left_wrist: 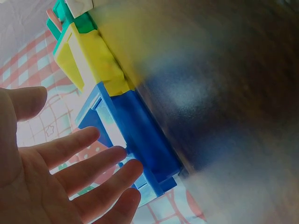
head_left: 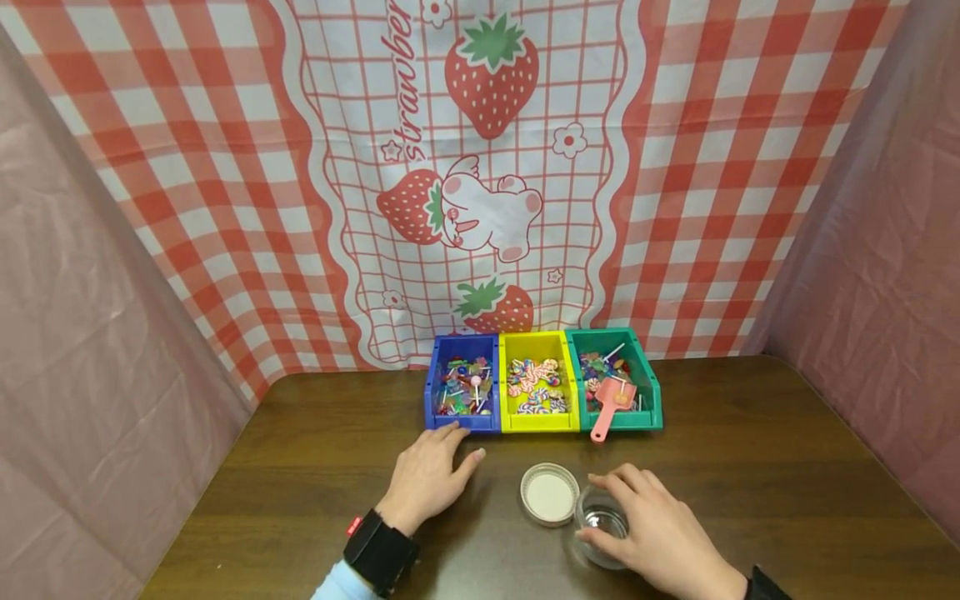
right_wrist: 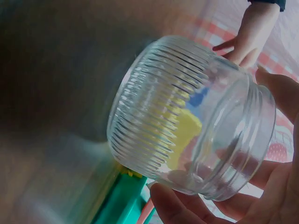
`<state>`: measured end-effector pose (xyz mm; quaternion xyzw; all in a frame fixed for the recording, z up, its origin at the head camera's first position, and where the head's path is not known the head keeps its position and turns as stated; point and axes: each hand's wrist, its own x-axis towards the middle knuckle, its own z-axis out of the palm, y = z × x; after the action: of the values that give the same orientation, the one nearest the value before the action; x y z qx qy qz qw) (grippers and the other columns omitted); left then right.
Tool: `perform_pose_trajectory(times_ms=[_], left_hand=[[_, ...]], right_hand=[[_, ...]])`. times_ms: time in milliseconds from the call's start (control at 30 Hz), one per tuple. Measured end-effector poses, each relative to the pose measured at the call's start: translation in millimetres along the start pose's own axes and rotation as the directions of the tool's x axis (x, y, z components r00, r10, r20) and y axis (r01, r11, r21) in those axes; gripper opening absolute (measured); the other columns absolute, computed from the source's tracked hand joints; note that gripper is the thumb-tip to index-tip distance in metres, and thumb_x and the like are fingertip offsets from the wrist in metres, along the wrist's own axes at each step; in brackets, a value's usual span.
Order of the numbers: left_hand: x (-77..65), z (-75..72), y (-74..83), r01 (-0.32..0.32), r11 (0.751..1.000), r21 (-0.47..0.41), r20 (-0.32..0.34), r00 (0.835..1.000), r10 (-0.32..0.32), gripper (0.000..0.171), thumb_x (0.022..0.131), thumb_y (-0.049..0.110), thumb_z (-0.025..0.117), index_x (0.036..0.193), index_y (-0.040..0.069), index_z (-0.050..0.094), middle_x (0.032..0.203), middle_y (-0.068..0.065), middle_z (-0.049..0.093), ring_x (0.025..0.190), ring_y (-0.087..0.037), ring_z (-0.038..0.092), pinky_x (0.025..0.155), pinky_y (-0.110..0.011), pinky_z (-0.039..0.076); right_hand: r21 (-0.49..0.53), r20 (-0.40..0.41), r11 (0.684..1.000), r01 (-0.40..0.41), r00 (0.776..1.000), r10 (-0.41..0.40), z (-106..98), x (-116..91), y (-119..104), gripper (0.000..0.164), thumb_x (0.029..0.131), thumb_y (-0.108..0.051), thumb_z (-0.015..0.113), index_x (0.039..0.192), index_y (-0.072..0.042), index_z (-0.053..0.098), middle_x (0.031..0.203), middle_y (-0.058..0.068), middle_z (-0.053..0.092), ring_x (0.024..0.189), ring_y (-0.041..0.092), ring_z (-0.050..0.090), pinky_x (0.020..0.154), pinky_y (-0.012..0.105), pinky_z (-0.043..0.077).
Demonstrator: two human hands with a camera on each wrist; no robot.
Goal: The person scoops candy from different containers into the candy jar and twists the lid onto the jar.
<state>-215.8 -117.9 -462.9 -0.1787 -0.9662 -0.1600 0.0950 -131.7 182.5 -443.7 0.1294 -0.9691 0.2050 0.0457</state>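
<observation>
On the table, a clear glass jar (head_left: 602, 523) stands with its mouth up. My right hand (head_left: 663, 527) grips it near the rim, thumb on one side and fingers on the other. In the right wrist view the ribbed wall of the jar (right_wrist: 149, 102) is see-through, with no contents visible. Just left of the jar lies a round lid (head_left: 550, 495), its white inner face up. My left hand (head_left: 426, 473) holds nothing; its fingers are spread just in front of the blue bin (head_left: 463, 425). In the left wrist view the fingertips appear close to that bin (left_wrist: 140, 135); contact I cannot tell.
Beside the blue bin stand a yellow bin (head_left: 540, 423) and a green bin (head_left: 651, 408), in a joined row. All hold small candy-like pieces. A pink scoop (head_left: 615, 398) lies in the green one, its handle over the front edge. A checked strawberry cloth (head_left: 690, 208) hangs behind.
</observation>
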Motion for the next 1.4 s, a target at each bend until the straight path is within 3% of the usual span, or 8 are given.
perform_pose_trajectory(times_ms=[267, 633, 967, 1200, 1400], left_hand=[[-0.5, 0.0, 0.1, -0.001, 1.000, 0.003, -0.001, 1.000, 0.001, 0.054, 0.099, 0.051, 0.054, 0.129, 0.008, 0.066, 0.135, -0.013, 0.061, 0.122, -0.031, 0.057, 0.095, -0.051, 0.047], [0.1, 0.8, 1.4, 0.006, 1.000, 0.005, 0.011, 1.000, -0.006, 0.054, 0.099, 0.051, 0.054, 0.130, 0.008, 0.066, 0.136, -0.013, 0.060, 0.123, -0.032, 0.056, 0.095, -0.052, 0.047], [0.6, 1.1, 0.8, 0.006, 1.000, 0.010, 0.014, 1.000, -0.006, 0.055, 0.099, 0.051, 0.053, 0.130, 0.008, 0.066, 0.136, -0.013, 0.060, 0.123, -0.032, 0.056, 0.095, -0.052, 0.048], [0.2, 1.3, 2.0, 0.008, 1.000, 0.011, 0.021, 1.000, -0.009, 0.055, 0.098, 0.052, 0.054, 0.130, 0.008, 0.066, 0.138, -0.013, 0.059, 0.123, -0.032, 0.056, 0.095, -0.052, 0.048], [0.0, 1.9, 2.2, 0.005, 1.000, 0.019, 0.020, 1.000, -0.005, 0.056, 0.098, 0.052, 0.054, 0.130, 0.008, 0.066, 0.138, -0.013, 0.059, 0.123, -0.033, 0.056, 0.095, -0.052, 0.048]], right_hand=[[0.009, -0.033, 0.997, 0.072, 0.997, -0.071, 10.6, -4.6, -6.0, 0.068, 0.074, -0.073, 0.071, 0.119, -0.022, 0.068, 0.106, -0.012, 0.054, 0.097, 0.010, 0.048, 0.060, 0.031, 0.048], [0.030, -0.137, 0.976, 0.214, 0.968, -0.208, 22.3, -11.4, -7.5, 0.067, 0.079, -0.070, 0.069, 0.121, -0.018, 0.069, 0.110, -0.013, 0.055, 0.097, 0.010, 0.049, 0.055, 0.026, 0.046], [0.044, -0.112, 0.968, 0.247, 0.964, -0.241, 24.6, -10.6, -8.9, 0.070, 0.076, -0.066, 0.074, 0.125, -0.017, 0.068, 0.112, -0.012, 0.054, 0.099, 0.011, 0.048, 0.057, 0.027, 0.048], [0.040, -0.145, 0.945, 0.324, 0.938, -0.315, 29.5, -10.6, -12.0, 0.072, 0.076, -0.065, 0.074, 0.126, -0.015, 0.067, 0.112, -0.008, 0.054, 0.098, 0.014, 0.049, 0.055, 0.027, 0.047], [0.046, -0.150, 0.942, 0.332, 0.935, -0.323, 32.2, -10.1, -14.4, 0.072, 0.076, -0.067, 0.073, 0.126, -0.015, 0.067, 0.112, -0.009, 0.053, 0.099, 0.013, 0.048, 0.056, 0.027, 0.047]])
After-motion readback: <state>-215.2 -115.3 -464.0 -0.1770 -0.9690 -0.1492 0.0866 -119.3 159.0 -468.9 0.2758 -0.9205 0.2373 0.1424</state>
